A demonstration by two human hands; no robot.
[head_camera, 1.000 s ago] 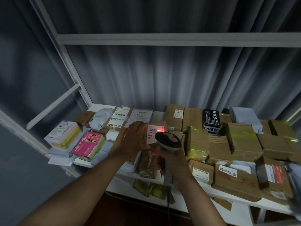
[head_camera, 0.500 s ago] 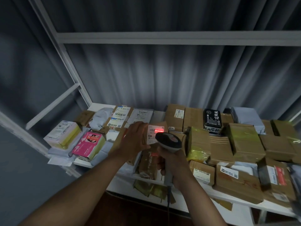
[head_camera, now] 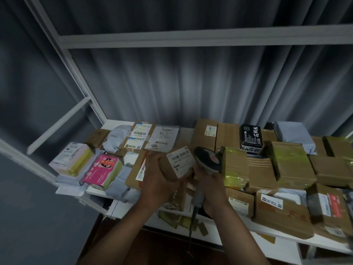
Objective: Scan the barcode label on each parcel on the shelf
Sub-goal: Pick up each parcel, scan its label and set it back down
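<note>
Holding barcode-labelled parcel (head_camera: pixel 175 166), left hand (head_camera: pixel 158 180); "2005" label (head_camera: pixel 154 145) behind.

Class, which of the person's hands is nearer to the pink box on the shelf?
Left. The left hand holds a small parcel just right of the pink box; the right hand, gripping the scanner, is farther right.

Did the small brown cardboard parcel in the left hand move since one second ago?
Yes. The small brown cardboard parcel tilted back from the handheld barcode scanner, its white label no longer lit red.
</note>
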